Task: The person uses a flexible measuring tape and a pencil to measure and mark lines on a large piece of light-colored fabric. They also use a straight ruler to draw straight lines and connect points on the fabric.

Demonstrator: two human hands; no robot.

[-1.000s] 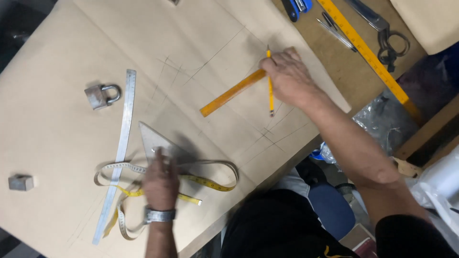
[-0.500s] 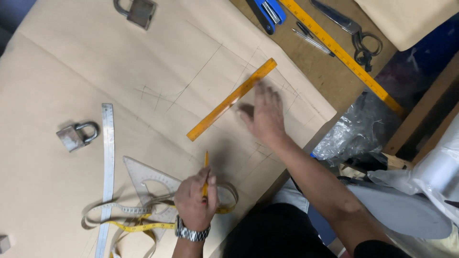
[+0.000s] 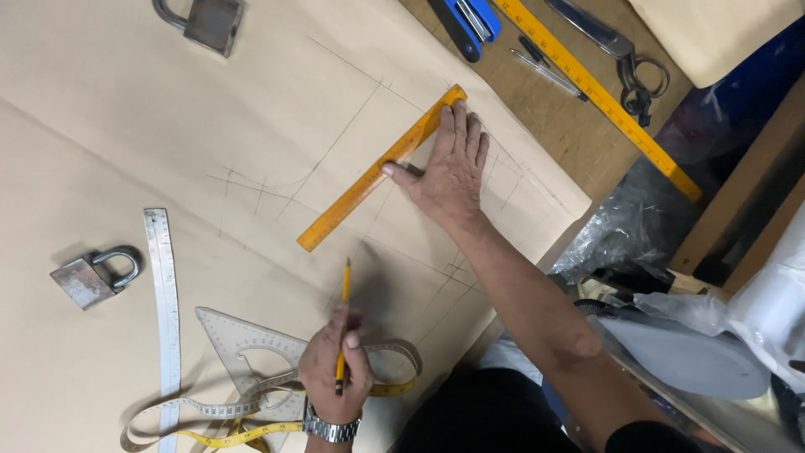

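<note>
My right hand [image 3: 449, 172] lies flat, fingers together and thumb out, pressing the orange ruler [image 3: 369, 180] slantwise on the brown paper [image 3: 126, 126] just above frame centre. My left hand [image 3: 335, 373], at the bottom centre, is closed around a yellow pencil [image 3: 344, 310], tip pointing up. It rests beside the clear set square [image 3: 243, 344] and over the tape measure [image 3: 226, 415]. A steel ruler [image 3: 165, 294] and padlock [image 3: 88, 277] sit to the left.

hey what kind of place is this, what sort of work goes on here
Probably a tailor's or pattern-cutting workshop. Brown paper with pencilled lines covers the table, a yellow tape measure lies by a clear set square, and shears sit at the far edge.
</note>
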